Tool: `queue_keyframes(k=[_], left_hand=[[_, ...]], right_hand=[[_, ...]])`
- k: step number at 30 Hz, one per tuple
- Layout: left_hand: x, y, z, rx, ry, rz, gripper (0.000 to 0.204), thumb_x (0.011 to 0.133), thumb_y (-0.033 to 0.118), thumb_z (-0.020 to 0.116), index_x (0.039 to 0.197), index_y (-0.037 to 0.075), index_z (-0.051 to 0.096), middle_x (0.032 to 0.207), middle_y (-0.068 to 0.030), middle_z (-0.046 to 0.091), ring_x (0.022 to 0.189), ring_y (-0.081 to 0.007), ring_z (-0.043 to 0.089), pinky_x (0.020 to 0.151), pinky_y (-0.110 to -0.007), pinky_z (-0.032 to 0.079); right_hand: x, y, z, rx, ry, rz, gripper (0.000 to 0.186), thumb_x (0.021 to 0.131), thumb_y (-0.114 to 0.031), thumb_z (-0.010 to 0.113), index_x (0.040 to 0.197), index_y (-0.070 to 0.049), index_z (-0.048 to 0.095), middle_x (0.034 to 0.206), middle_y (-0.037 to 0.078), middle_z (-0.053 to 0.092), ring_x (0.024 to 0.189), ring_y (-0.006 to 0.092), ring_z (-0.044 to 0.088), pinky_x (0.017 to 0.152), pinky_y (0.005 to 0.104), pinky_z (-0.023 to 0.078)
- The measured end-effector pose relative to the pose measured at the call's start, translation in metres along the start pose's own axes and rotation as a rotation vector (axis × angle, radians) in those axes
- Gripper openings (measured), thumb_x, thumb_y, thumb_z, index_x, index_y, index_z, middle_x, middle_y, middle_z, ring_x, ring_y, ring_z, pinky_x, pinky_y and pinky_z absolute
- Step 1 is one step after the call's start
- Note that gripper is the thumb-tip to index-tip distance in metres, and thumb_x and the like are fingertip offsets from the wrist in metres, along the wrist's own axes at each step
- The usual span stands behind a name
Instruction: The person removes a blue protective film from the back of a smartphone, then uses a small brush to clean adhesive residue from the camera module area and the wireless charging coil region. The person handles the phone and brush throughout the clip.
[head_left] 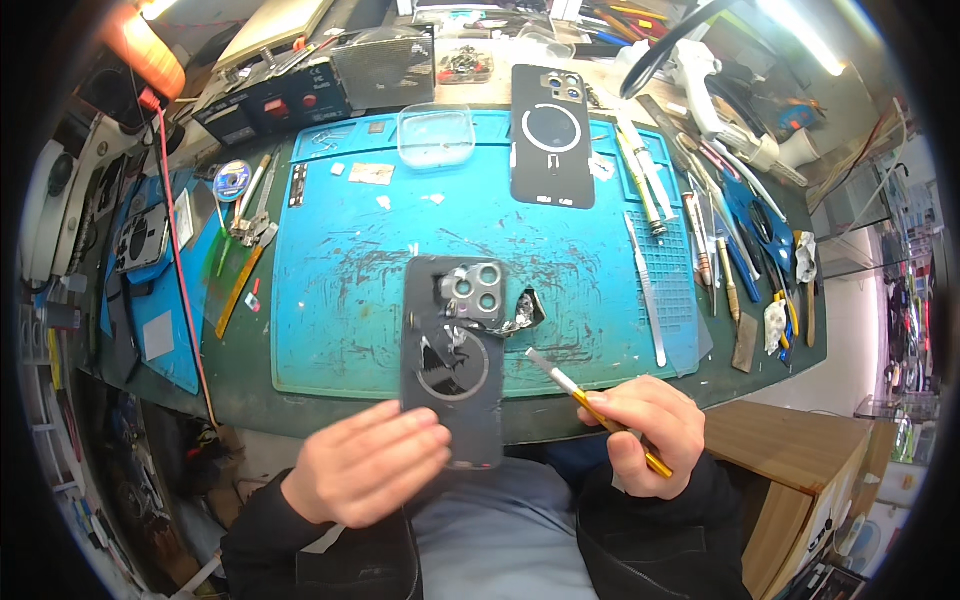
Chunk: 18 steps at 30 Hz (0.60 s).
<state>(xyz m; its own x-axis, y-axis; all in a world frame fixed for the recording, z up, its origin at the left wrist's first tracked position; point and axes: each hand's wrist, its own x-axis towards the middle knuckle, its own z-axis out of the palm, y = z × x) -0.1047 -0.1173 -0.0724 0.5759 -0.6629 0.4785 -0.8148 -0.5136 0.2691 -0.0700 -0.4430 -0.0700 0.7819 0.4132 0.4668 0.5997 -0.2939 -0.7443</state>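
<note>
My left hand [365,465] grips the lower end of a dark phone back panel [452,360] with a grey camera block of three lenses at its top; broken glass shows around a ring in its middle. The panel lies over the near edge of the blue work mat [340,290]. My right hand [650,425] is closed on a yellow-handled knife [590,405], its metal blade pointing up-left toward the panel's right edge, not touching it. A black shard [527,310] lies beside the camera block.
A second black back panel [552,135] lies at the mat's far side, beside a clear plastic tray [435,135]. Tweezers, screwdrivers and blades [700,240] crowd the right. A black power unit [270,100] stands at the far left. A wooden cabinet [790,470] sits lower right.
</note>
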Motion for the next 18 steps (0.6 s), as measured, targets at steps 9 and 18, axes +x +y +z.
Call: queue_keyframes(k=[9, 18], left_hand=[[-0.034, 0.005, 0.002, 0.197, 0.057, -0.218, 0.036, 0.095, 0.032, 0.078, 0.124, 0.013, 0.07, 0.13, -0.0054, 0.072, 0.122, -0.0244, 0.067, 0.113, -0.047, 0.049], [-0.007, 0.01, -0.008, 0.077, 0.234, -0.295, 0.025, 0.086, -0.005, 0.075, 0.109, 0.003, 0.073, 0.107, -0.014, 0.078, 0.102, -0.029, 0.077, 0.092, -0.042, 0.063]], right_hand=[[0.015, -0.005, 0.015, 0.002, -0.106, -0.095, 0.029, 0.08, -0.001, 0.075, 0.109, 0.0, 0.077, 0.091, 0.012, 0.076, 0.07, 0.0241, 0.071, 0.061, 0.0328, 0.056], [0.009, -0.011, 0.01, 0.016, -0.005, -0.14, 0.032, 0.082, -0.008, 0.085, 0.111, -0.003, 0.074, 0.091, 0.011, 0.073, 0.07, 0.0243, 0.07, 0.06, 0.0322, 0.056]])
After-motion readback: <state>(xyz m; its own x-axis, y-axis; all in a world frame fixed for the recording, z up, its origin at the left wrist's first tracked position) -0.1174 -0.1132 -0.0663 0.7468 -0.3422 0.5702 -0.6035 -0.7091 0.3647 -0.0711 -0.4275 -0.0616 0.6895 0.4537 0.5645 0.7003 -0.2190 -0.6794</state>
